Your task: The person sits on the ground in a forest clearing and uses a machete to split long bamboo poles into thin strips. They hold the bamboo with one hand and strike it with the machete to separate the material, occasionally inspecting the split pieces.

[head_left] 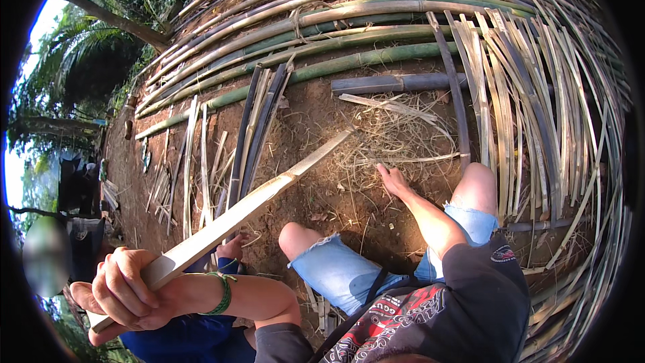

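Observation:
My left hand (124, 289), with a green band on its wrist, is closed around the near end of a long pale split bamboo slat (269, 191). The slat slants up and to the right across the dirt, its far tip by a heap of dry bamboo shavings (396, 138). My right hand (393, 180) reaches down between my bare knees to the ground, fingers stretched out at the edge of the shavings, holding nothing. I am crouched in blue denim shorts.
Long green and grey bamboo poles (349, 60) lie stacked across the far side. Woven bamboo strips (537, 114) cover the right. Loose split slats (201, 161) lie on the bare dirt at the left. Another person (74, 242) is at the left edge.

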Demonstrator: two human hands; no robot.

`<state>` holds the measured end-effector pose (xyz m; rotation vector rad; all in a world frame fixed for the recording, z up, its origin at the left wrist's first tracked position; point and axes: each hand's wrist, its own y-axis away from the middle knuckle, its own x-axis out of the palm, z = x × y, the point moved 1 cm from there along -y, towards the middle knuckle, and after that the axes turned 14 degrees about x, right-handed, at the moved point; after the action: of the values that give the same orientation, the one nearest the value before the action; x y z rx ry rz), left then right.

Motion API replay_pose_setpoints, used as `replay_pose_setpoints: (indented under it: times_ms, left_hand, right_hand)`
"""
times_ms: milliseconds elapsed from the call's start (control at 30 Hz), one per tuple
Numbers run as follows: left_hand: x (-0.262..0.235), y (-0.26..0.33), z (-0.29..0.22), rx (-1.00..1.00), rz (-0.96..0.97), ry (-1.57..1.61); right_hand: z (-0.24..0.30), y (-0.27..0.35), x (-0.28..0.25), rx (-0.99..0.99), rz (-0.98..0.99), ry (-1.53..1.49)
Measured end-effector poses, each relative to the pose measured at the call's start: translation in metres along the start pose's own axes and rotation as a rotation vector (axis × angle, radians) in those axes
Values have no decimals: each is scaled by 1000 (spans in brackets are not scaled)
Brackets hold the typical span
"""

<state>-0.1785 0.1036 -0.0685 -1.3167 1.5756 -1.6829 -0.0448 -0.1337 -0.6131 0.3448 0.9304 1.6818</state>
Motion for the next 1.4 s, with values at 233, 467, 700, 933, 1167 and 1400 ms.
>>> replay_pose_setpoints:
  times_ms: [233,467,700,933,1167,1400]
  left_hand:
    - [-1,-1,-2,-10,24,32]
    - [8,0,-1,-30,58,61]
    - [16,1,6,18,47,11]
    - [13,-6,8,-93,35,-166]
    - [14,-8,18,286,-292,-953]
    - [22,-13,39,446,-433,-1294]
  right_hand:
    - [-6,21,11,-344,7,91]
    - [5,20,-3,-282,72,192]
    - [-21,-1,3,41,38,56]
    - [-15,-22,12,154,-118,133]
    - [26,96,46,-387,193,-176]
    - [77,139,36,-647,204,-92]
